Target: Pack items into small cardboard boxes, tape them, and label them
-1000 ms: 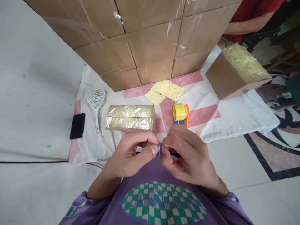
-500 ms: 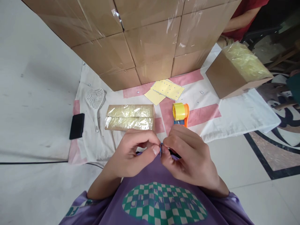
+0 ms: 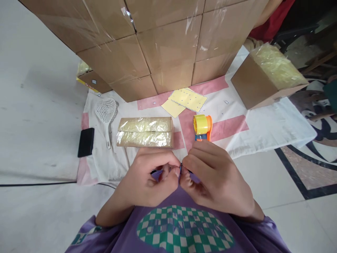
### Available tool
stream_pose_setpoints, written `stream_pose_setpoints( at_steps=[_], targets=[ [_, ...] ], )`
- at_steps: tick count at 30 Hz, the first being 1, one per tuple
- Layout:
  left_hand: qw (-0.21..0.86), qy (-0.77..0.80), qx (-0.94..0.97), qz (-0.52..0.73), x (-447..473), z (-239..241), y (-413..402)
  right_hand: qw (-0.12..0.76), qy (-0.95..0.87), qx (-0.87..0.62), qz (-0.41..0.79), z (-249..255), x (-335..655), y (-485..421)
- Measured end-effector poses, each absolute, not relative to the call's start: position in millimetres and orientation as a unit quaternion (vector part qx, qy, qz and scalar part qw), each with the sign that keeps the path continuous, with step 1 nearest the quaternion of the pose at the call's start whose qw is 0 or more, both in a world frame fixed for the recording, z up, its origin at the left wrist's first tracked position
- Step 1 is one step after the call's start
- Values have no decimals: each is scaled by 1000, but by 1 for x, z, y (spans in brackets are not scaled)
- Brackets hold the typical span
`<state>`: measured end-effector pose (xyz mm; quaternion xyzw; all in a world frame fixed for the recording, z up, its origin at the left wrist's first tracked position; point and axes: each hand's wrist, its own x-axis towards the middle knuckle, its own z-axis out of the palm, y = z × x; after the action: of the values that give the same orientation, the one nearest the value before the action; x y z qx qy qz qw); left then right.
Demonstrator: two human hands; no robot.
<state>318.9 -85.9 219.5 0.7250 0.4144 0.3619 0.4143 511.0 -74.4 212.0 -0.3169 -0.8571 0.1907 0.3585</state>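
My left hand [image 3: 155,177] and my right hand [image 3: 214,177] meet in front of my purple shirt [image 3: 168,196], thumbs and forefingers pinched together. Between their fingertips is a tiny blue piece [image 3: 180,168], mostly hidden, so its kind does not show. Just beyond my left hand lies a taped cardboard box [image 3: 144,131] covered in shiny clear tape. Past my right hand stands an orange tape dispenser [image 3: 210,125] with a yellow roll of tape [image 3: 200,124].
A wall of stacked cartons [image 3: 171,45] rises at the back. Yellow paper sheets [image 3: 188,100], a white slotted scoop [image 3: 106,112] and a black phone [image 3: 86,142] lie on the cloth [image 3: 223,105]. An open carton [image 3: 252,80] sits right, near a person in red [image 3: 273,23].
Both hands stay pinched at nearly the same spot, with slight finger shifts, and less of the blue piece shows. A small box at the back left has come into view.
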Motion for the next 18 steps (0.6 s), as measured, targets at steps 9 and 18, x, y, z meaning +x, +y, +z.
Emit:
stream_pose_setpoints(
  at_steps=[9, 18],
  targets=[
    [416, 412, 723, 366, 322, 215, -84, 322, -878, -320, 156, 219, 514, -73],
    [422, 408, 729, 353, 325, 218, -83, 307, -884, -324, 138, 219, 517, -75]
  ],
)
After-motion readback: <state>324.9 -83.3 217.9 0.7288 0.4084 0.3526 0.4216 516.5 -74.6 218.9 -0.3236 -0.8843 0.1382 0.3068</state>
